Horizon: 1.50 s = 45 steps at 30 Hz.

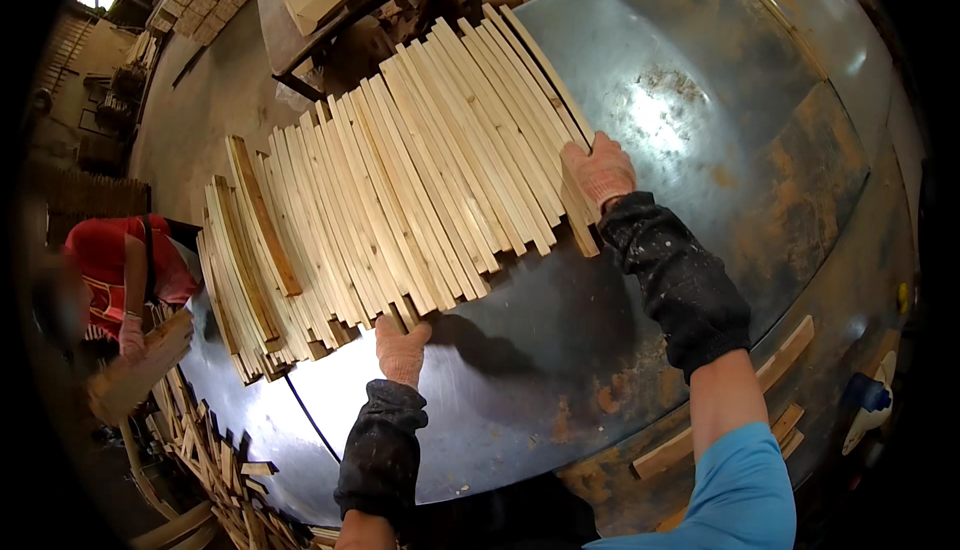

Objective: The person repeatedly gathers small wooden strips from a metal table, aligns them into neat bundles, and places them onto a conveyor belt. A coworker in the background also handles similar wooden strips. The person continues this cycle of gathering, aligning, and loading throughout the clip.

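Note:
A wide layer of pale wooden strips (420,170) lies side by side on a metal-topped table (540,350), their near ends uneven. My left hand (402,352), in a pinkish work glove, is closed at the near end of a strip around the middle of the row. Its thumb and fingers sit on either side of that end. My right hand (603,168), gloved alike, closes over the near end of the outermost strip (548,75) on the right. Its fingertips are partly hidden. Darker strips (265,220) rest on top at the left of the layer.
Loose wooden pieces (780,355) lie near the table's right front edge. A heap of scrap strips (210,450) is at lower left. A co-worker in red (105,260) holds a board (140,365) at the left. Beyond the strips stands a dark-framed table (375,15).

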Motion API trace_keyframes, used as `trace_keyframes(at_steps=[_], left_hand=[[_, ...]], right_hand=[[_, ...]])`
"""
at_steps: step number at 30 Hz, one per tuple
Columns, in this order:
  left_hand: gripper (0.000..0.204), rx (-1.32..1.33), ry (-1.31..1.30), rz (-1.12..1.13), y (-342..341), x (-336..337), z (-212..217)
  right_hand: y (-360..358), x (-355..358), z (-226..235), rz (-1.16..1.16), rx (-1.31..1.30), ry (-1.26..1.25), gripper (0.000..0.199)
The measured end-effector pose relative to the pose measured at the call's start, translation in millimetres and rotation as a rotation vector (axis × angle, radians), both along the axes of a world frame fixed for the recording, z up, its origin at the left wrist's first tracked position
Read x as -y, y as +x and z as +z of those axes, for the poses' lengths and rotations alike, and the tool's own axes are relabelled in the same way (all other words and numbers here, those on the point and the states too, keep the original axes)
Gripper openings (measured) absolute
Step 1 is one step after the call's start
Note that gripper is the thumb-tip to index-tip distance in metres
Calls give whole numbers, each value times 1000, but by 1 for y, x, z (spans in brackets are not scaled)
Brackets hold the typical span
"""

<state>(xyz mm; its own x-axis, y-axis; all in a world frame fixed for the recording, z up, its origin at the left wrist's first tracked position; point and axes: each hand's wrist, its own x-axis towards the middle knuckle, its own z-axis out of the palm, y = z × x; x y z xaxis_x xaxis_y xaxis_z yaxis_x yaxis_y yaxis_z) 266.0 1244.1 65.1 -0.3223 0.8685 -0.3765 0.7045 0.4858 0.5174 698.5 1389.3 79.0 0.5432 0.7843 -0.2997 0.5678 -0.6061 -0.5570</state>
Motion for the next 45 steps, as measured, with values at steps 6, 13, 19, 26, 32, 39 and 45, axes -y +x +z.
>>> trace_keyframes(at_steps=[6,13,19,26,32,39,45], left_hand=[[53,-61,16,69,62,44,-6],[54,100,-62,7,67,112,25],[77,277,-343,48,18,47,11],[97,243,-256,98,31,-27,20],[99,413,-31,172,48,-84,-7],[88,417,-95,184,44,-90,-11],[91,558,-185,-20,48,-53,14]], right_hand=[[37,26,3,56,-9,78,57],[66,155,-1,64,-169,216,48],[133,150,-34,210,60,144,55],[123,82,-77,62,-397,440,68],[117,77,-68,-46,-634,439,70],[116,98,-24,-46,-838,119,90],[107,182,-14,-160,-1010,58,85]])
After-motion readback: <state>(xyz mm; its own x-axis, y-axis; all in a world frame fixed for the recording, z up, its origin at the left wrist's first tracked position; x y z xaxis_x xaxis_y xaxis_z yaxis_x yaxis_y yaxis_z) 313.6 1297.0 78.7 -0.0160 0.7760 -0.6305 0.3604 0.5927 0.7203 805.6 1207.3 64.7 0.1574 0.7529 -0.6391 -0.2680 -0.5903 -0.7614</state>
